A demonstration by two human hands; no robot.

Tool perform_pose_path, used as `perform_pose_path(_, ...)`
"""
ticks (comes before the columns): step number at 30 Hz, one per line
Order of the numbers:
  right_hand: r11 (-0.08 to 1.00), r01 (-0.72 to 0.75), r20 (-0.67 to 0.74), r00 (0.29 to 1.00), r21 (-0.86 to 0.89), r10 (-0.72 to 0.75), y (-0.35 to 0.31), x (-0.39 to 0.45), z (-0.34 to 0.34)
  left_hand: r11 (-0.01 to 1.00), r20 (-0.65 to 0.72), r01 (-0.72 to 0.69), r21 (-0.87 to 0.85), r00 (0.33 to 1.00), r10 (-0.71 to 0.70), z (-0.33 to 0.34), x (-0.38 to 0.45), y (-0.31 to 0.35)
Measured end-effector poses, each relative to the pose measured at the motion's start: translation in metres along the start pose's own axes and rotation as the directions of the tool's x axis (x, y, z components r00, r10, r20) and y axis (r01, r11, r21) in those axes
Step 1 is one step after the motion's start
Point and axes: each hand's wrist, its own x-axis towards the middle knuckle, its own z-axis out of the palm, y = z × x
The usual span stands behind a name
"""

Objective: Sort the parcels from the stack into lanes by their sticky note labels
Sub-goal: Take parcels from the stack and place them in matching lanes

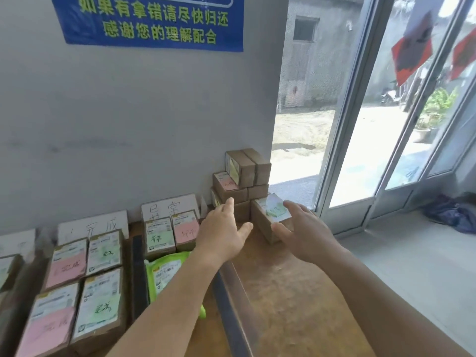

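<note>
Head view: both hands reach toward the parcel stack [242, 176] at centre frame, against the wall beside the glass door [386, 112].

Left hand [221, 233]: fingers straight and spread, thumb out, holding nothing. Index tip is at or just short of the stack's lower boxes; can't tell if it touches.

Right hand [306, 233]: fingers loosely spread, lying along the right side of a lone brown parcel [265, 225]; thumb at its near lower corner. Contact looks likely, no closed grip visible. That parcel sits on the wooden surface [283, 292] just right of the stack's base, with a green sticky note [275, 210] on top.

Stack: brown boxes, several layers. One box on its left side shows a pink note [228, 184]; the top box has a greenish label on its end face.

Lanes, lower left of frame: dark divider strips [139, 274] split the surface. White cards with handwriting [170, 206] stand against the wall behind them. Sorted parcels [103, 253] lie flat in rows with pink and green notes. A green plastic pouch [167, 274] lies in the lane nearest the left forearm.

Upper left: blue banner [154, 21] with yellow-green text on the wall.
</note>
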Motion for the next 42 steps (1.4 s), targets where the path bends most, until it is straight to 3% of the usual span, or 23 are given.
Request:
perform_pose_path(24, 0.984, 0.031, 0.148, 0.987, 0.173, -0.057, 0.051, 0.27, 0.02, 0.947, 0.067, 0.319, -0.046, 0.947, -0.315, 0.065, 0.205, 0.013)
perform_pose_path(34, 0.956, -0.003, 0.226, 0.972, 0.295, -0.067, 0.056, 0.316, 0.049, 0.891, 0.051, 0.399, -0.218, 0.916, -0.397, 0.09, 0.238, 0.013)
perform_pose_path(42, 0.895, -0.014, 0.151, 0.987, 0.446, -0.059, 0.061, 0.314, 0.057, 0.834, -0.016, 0.364, -0.414, 0.913, -0.407, 0.099, 0.235, 0.017)
